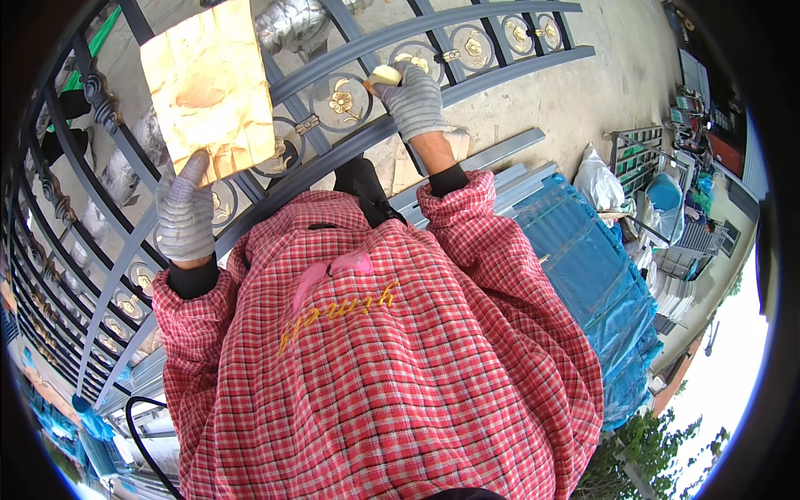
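Well, left grip (185, 215) holds sheet (212, 92); sack (600, 182) bulges.

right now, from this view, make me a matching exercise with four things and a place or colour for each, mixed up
1. creased sheet
2. small yellow piece
3. flower ornament
4. plastic sheeting

A. gold, set in the dark railing
B. in the right hand
C. blue, toward the picture's right
D. in the left hand

Pairs: 1-D, 2-B, 3-A, 4-C

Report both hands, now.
Left grey-gloved hand: holding a creased, rectangular tan sheet.
Right grey-gloved hand: holding a small yellow piece, material unclear.
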A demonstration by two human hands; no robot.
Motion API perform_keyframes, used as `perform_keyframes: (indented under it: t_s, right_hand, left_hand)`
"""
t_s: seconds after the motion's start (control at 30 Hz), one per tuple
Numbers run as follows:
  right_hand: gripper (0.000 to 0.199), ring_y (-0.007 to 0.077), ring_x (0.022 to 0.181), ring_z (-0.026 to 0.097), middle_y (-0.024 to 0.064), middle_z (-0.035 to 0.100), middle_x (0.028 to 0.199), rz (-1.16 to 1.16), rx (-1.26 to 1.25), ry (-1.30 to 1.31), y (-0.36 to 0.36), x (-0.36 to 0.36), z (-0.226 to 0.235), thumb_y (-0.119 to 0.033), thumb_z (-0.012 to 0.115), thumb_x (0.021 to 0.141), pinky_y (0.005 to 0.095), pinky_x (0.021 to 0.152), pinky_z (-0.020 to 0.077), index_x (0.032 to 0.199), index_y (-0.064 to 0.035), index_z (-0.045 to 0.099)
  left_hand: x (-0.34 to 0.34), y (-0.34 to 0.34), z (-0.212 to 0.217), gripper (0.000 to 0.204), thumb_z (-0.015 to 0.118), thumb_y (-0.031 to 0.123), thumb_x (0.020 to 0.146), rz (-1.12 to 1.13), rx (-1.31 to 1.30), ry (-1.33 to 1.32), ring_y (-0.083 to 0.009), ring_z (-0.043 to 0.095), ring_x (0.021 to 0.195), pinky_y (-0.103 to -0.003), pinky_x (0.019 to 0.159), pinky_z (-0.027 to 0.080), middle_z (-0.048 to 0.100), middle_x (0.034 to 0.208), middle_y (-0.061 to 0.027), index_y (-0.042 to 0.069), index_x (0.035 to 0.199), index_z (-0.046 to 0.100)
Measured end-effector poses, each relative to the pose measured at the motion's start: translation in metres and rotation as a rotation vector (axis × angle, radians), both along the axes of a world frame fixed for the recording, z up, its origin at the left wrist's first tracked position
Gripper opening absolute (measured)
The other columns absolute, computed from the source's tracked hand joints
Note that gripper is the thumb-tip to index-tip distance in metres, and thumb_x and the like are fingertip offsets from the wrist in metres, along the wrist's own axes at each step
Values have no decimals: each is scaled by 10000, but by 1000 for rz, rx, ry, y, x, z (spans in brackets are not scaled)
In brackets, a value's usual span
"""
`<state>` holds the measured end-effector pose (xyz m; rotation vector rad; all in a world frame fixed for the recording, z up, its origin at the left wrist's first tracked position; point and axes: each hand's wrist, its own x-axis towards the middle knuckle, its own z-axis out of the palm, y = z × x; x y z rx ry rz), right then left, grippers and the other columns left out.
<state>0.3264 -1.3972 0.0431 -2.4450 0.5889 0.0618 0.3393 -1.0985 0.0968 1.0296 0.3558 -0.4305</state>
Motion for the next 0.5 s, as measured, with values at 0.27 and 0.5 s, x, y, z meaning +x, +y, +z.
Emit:
perform_keyframes:
  t_s: [0.27, 0.5]
  right_hand:
    - [212, 290, 761, 575, 129, 597, 787, 273, -332, 150, 38, 3, -22, -197, 652, 646, 378, 649, 457, 812, -75, 601]
    - [196, 292, 797, 571, 139, 588, 820, 331, -300, 112, 50, -4, -26, -163, 622, 663, 370, 662, 462, 832, -70, 584]
  left_hand:
    - [0, 4, 0, 488, 634, 166, 740, 20, -22, -19, -170, 492, 1028, -287, 915, 350, 523, 1108, -82, -24, 1146, 440]
    - [2, 2, -6, 486, 624, 158, 747, -19, -49, -29, -165, 498, 1017, -287, 897, 368, 518, 1111, -80, -26, 1152, 429]
